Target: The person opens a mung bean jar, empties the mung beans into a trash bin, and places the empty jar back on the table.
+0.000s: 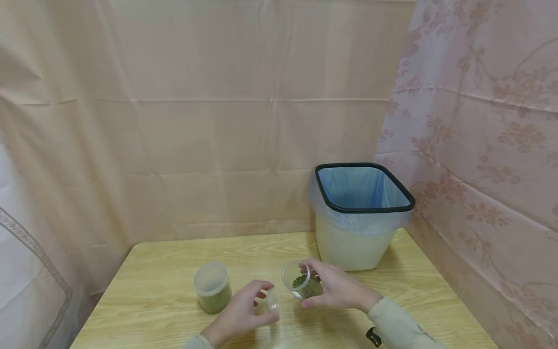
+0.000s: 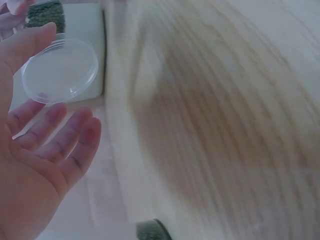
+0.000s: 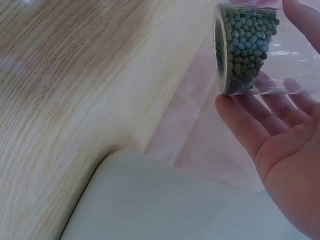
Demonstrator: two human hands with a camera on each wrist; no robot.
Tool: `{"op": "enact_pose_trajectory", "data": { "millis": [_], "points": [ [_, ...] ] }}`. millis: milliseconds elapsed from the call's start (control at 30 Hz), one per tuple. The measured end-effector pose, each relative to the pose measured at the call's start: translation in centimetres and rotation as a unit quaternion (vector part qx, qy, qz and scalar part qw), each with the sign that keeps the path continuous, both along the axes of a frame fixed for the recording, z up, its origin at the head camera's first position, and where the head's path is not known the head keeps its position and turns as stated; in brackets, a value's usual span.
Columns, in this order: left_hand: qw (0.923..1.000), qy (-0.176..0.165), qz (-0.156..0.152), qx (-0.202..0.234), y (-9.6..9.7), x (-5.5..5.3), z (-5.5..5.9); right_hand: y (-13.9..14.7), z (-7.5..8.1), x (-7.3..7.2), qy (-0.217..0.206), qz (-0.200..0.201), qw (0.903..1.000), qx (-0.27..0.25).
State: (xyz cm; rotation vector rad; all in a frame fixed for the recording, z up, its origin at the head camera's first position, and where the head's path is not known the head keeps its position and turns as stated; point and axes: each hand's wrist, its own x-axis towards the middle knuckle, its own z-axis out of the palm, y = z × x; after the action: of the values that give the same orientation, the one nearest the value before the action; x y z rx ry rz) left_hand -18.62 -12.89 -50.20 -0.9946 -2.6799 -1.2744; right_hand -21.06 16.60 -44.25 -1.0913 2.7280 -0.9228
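My left hand [image 1: 241, 310] pinches a clear round plastic lid [image 1: 272, 301] by its edge, the lid standing nearly upright. In the left wrist view the thumb is at the top edge of the lid [image 2: 62, 72], with the fingers below. To the right, my right hand [image 1: 337, 287] grips a clear plastic jar [image 1: 289, 276], tilted with its uncovered mouth toward the lid. Small green beans [image 3: 246, 47], which look like mung beans, fill its bottom part. Lid and jar are apart. Left of my left hand stands a second jar [image 1: 212, 287], covered and partly filled with similar beans.
A cream bin [image 1: 348, 245] with a black rim and a bluish plastic liner stands at the table's back right, just behind my right hand. The wooden table [image 1: 165, 271] ends at beige curtains behind and a floral curtain [image 1: 488, 160] at the right.
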Motion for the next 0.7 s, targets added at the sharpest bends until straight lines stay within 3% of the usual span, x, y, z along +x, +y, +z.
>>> {"op": "enact_pose_trajectory", "data": {
  "millis": [433, 700],
  "points": [
    [0.9984, -0.03, 0.011, -0.047, -0.4, -0.3, -2.0, 0.1, -0.2, -0.1, -0.001, 0.011, 0.9999, -0.009],
    [0.9982, -0.039, 0.017, -0.042, -0.4, -0.4, -2.4, 0.0, -0.2, -0.1, 0.0, 0.012, 0.9999, -0.008]
  ]
}}
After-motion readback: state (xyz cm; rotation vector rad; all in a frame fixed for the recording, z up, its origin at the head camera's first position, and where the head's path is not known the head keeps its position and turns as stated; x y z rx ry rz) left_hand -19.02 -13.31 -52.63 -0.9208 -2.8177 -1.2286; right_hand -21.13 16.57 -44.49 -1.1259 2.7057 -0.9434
